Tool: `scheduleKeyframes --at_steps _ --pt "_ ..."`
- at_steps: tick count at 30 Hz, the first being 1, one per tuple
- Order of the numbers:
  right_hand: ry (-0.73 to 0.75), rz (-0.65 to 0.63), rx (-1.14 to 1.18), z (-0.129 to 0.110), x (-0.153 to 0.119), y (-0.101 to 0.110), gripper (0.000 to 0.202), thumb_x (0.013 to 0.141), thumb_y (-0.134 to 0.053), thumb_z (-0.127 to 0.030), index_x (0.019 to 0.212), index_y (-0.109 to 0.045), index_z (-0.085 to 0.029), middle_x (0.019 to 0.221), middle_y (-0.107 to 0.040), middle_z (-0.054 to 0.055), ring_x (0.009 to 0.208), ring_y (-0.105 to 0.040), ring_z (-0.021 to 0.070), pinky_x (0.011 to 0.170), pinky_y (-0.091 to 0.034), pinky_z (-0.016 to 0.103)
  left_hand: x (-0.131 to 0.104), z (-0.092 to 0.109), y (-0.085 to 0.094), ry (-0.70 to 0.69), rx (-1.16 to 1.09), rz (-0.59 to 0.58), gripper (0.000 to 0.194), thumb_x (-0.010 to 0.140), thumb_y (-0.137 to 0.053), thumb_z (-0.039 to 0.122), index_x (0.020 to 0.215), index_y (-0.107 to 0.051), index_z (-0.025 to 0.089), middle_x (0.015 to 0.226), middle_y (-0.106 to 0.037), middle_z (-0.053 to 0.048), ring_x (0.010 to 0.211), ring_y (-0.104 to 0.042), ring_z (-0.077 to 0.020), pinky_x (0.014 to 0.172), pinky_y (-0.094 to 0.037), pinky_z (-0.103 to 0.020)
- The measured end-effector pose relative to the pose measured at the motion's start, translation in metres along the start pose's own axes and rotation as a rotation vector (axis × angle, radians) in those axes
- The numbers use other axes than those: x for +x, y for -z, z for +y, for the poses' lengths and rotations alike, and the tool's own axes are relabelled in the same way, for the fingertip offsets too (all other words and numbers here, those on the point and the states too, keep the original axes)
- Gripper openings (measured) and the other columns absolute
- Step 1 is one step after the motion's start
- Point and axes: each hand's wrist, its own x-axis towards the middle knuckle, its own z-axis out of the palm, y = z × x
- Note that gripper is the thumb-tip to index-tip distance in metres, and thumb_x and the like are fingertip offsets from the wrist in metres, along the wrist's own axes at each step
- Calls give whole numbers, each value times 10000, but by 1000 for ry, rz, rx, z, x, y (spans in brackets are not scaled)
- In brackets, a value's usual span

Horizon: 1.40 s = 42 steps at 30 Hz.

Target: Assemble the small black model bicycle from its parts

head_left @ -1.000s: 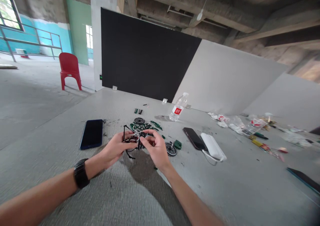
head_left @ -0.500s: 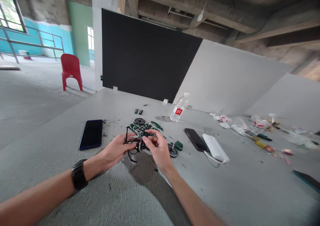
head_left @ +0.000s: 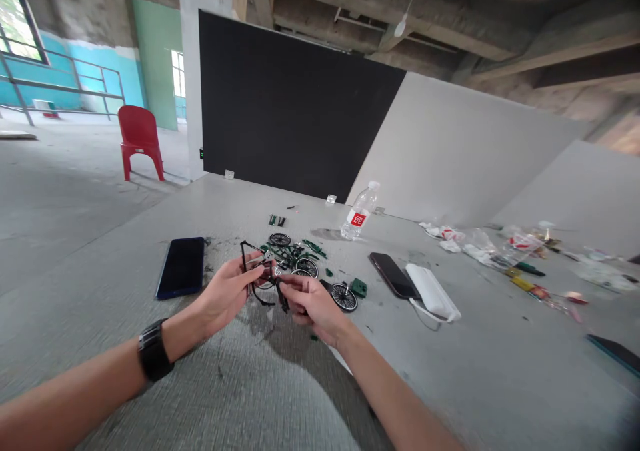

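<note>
Above the grey table, a small black model bicycle frame (head_left: pixel 245 254) is held between both hands. My left hand (head_left: pixel 231 284) is closed on its left part, thumb on top. My right hand (head_left: pixel 313 302) pinches a dark part at its right side; whether that part is joined to the frame I cannot tell. Just beyond the fingers lie green bicycle parts (head_left: pixel 286 256) and a small spoked wheel (head_left: pixel 307 268). Another wheel (head_left: pixel 279 239) lies farther back. To the right of my right hand is a wheel (head_left: pixel 344 297) beside a green piece (head_left: pixel 359 288).
A dark phone (head_left: pixel 181 268) lies left of my hands. Rightward are another phone (head_left: pixel 393 276), a white power bank (head_left: pixel 431 292) with a cable, and a water bottle (head_left: pixel 361 211). Wrappers and litter (head_left: pixel 480 249) spread farther right. A black panel (head_left: pixel 295 104) borders the table's back.
The bicycle frame has turned and shifted slightly left. My right hand has moved down and its grip is lower, uncovering the wheel and parts behind it.
</note>
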Motion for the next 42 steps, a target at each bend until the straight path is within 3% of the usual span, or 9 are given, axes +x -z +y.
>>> scheduleKeyframes --at_steps 10,24,33,39,42 --pt "-98 -31 100 -5 -3 -4 354 664 -844 -369 868 -621 -185 585 -339 -102 496 -185 60 401 -56 210 0 1 -1 32 -53 4 229 804 -707 142 1028 -656 153 989 -729 -58 940 -653 -161 854 -486 -263" --pt "-25 63 34 -2 0 -3 409 631 -869 -425 837 -602 -194 575 -326 -110 476 -161 47 389 -75 208 3 -3 6 4 -27 -19 227 815 -728 185 1030 -657 168 975 -712 -40 935 -643 -162 847 -484 -269" --pt "83 19 -52 -8 -4 -4 414 730 -795 -465 1040 -720 -201 692 -477 -47 493 -214 41 396 -135 195 2 -2 4 -8 -37 18 208 798 -737 244 974 -650 173 940 -722 -32 918 -649 -164 854 -471 -282" --pt "165 -5 -159 -7 -3 -3 441 784 -755 -455 1171 -690 -251 626 -460 -61 470 -247 52 401 -172 209 1 -3 2 -6 -29 22 249 803 -742 236 1020 -636 173 938 -711 -31 902 -646 -159 833 -475 -271" --pt "195 -41 -211 -8 -4 -5 444 813 -728 -444 1209 -666 -254 655 -532 -47 468 -274 53 422 -206 217 -1 -2 1 -1 15 -25 271 798 -750 233 1037 -635 177 971 -703 -40 914 -642 -168 815 -479 -275"
